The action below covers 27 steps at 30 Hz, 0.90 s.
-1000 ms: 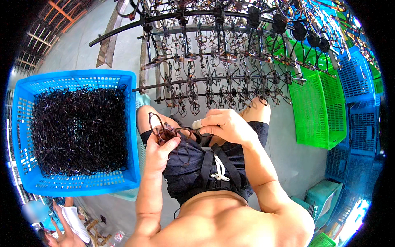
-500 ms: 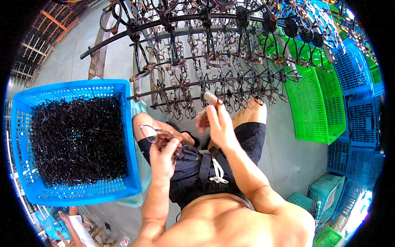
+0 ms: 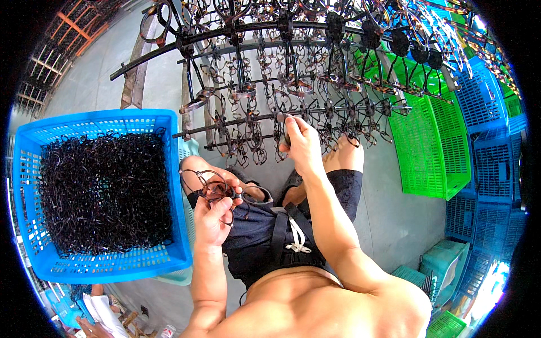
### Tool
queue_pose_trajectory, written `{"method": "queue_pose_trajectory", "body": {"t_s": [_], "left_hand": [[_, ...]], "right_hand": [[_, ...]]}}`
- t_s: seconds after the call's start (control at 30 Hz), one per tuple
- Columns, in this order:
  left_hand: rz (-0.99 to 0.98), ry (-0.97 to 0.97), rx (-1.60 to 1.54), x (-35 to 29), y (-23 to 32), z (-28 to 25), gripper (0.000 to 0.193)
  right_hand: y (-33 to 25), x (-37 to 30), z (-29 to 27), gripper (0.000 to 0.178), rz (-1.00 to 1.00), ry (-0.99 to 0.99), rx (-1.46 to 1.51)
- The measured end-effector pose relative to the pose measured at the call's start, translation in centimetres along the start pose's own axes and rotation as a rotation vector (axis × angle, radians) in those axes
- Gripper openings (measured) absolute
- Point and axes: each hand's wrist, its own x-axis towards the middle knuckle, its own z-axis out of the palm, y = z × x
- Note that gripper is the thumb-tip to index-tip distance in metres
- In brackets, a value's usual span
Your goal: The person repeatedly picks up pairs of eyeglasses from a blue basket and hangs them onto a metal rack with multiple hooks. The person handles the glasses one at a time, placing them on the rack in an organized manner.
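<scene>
My left hand (image 3: 213, 219) is closed around a small bunch of dark brown eyeglass frames (image 3: 217, 187), whose round rims stick out above and beside the fingers. Reaching forward, my right hand (image 3: 304, 147) has its fingers pinched together at a dark rod (image 3: 248, 120) hung with more eyeglass frames (image 3: 232, 141). A small grey piece (image 3: 281, 117) shows at its fingertips; what the fingers grip there is mostly hidden. On my left, a blue basket (image 3: 186, 248) holds a heap of dark eyeglass frames (image 3: 107, 191).
Higher rods (image 3: 259, 25) loaded with frames cross ahead, above the lower one. Green crates (image 3: 434, 146) and stacked blue crates (image 3: 490, 163) stand to the right. Teal baskets (image 3: 445, 262) sit at lower right. Another person's white garment (image 3: 104, 315) shows at lower left.
My right hand has moved up and forward to the rod, its fingers now drawn together. My left hand has shifted slightly left, still holding the eyeglass frames.
</scene>
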Motion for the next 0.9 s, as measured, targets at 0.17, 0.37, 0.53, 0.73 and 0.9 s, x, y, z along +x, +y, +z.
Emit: {"method": "queue_pose_trajectory", "body": {"t_s": [0.17, 0.37, 0.53, 0.73, 0.9], "left_hand": [[0.035, 0.004, 0.022, -0.1, 0.5, 0.1, 0.048], [0.018, 0.002, -0.005, 0.4, 0.5, 0.2, 0.04], [-0.007, 0.025, -0.061, 0.9, 0.6, 1.0, 0.032], [-0.081, -0.045, 0.049, 0.7, 0.1, 1.8, 0.027], [-0.113, -0.055, 0.33, 1.3, -0.4, 1.9, 0.033]], "right_hand": [[0.4, 0.5, 0.2, 0.033, -0.059, 0.039, -0.198], [2.2, 1.5, 0.3, 0.032, -0.095, 0.069, 0.015], [1.8, 0.9, -0.4, 0.036, -0.237, 0.14, -0.228], [-1.2, -8.2, -1.3, 0.041, -0.371, -0.494, -0.347], [-1.3, -8.0, -3.1, 0.022, 0.401, -0.509, 0.221]]}}
